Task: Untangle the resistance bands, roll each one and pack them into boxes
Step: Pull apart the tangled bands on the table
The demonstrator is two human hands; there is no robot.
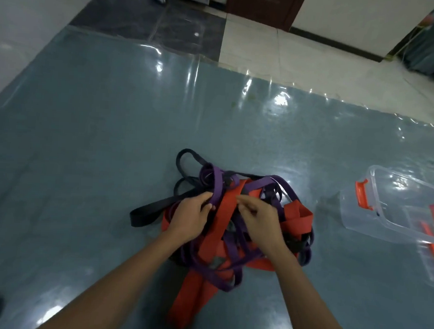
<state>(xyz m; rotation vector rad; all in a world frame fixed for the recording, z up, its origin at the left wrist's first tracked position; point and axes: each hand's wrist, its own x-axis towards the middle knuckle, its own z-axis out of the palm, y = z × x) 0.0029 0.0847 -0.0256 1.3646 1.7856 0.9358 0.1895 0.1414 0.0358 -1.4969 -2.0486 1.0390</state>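
On glossy plastic sheet point(111, 132), flat tangled bands point(294, 217), left hand point(191, 215) gripping purple band point(215, 187), right hand point(258, 217) grasp unclear

left hand point(190, 215) and right hand point(259, 218), fingers point(205, 197) curled

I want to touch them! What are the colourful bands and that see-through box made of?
The red band, purple band and black band look like matte rubber, maybe latex: flat, dull, floppy loops. The box looks like hard clear plastic: you see through its shiny walls. Its latch looks like orange plastic.
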